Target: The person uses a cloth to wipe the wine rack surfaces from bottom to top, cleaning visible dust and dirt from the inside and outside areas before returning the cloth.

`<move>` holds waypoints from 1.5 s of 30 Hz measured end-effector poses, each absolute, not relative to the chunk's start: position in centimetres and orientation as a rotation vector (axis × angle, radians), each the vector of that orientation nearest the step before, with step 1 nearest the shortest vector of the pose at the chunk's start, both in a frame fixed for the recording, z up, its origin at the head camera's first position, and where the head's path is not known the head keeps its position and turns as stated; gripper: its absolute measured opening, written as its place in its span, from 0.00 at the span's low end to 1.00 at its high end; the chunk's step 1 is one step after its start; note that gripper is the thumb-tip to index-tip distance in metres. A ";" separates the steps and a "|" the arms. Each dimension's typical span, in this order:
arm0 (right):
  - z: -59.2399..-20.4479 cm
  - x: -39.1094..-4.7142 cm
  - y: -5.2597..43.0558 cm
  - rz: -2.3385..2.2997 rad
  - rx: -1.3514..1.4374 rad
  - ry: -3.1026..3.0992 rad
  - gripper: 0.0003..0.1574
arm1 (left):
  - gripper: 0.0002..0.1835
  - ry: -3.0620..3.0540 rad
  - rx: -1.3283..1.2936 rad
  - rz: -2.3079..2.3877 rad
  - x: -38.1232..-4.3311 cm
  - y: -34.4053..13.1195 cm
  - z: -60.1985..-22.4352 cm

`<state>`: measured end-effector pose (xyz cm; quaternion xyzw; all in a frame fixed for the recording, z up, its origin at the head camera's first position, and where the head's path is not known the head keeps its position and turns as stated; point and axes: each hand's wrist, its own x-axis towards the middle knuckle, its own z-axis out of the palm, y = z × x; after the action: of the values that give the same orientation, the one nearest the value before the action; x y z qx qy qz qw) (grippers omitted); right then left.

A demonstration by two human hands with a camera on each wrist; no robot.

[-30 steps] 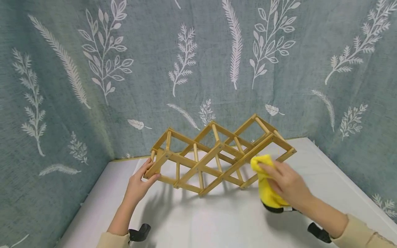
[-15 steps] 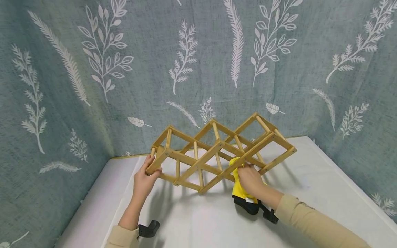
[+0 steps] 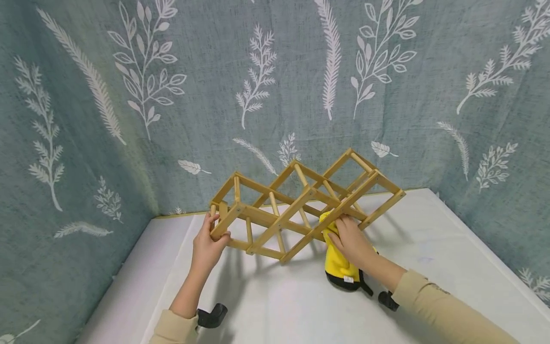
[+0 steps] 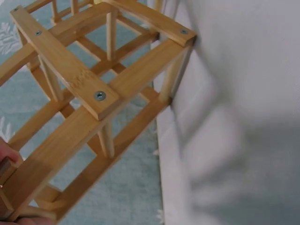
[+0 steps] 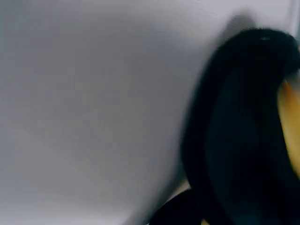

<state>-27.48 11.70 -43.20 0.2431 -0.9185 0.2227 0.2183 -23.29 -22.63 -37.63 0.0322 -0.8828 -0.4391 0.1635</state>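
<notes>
In the head view a wooden folding rack (image 3: 275, 220), made of crossed slats and round dowels, is tilted with its right end higher. My left hand (image 3: 207, 243) grips its left end, thumb at the front slat. My right hand (image 3: 352, 241) holds a yellow fabric piece (image 3: 337, 260) with a black cuff and a small white tag against the lower slats right of the middle. Slats of the rack (image 4: 70, 140) fill much of the left wrist view, with fingertips at its lower left edge. The black cuff (image 5: 234, 126) hangs open, dark inside, in the right wrist view.
A white table (image 3: 275, 310) lies below, with shadows of the rack on it. Blue-green curtains (image 3: 206, 95) with white leaf patterns enclose the back and sides. Black wrist mounts (image 3: 212, 315) stick out near both sleeves.
My right hand has brought the yellow fabric piece leftward from beside the rack onto its slats. The rack has shifted slightly, its right end a little higher, with my left hand still gripping it.
</notes>
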 end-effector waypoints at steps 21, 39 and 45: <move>-42.7 -26.8 13.0 0.756 0.431 -2.621 0.26 | 0.29 -2.485 0.023 -1.217 -23.4 -22.7 -37.9; -41.5 -30.3 9.4 0.165 0.639 -2.869 0.12 | 0.25 -2.479 0.032 -1.200 -23.2 -23.0 -37.4; -41.5 -28.5 9.4 0.048 0.463 -2.840 0.11 | 0.27 -2.486 0.047 -1.165 -23.2 -22.6 -37.6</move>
<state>-28.55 9.38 -41.50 0.1595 -0.9783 0.0164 0.1312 -23.19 -22.65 -37.56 0.0169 -0.8877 -0.4161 0.1965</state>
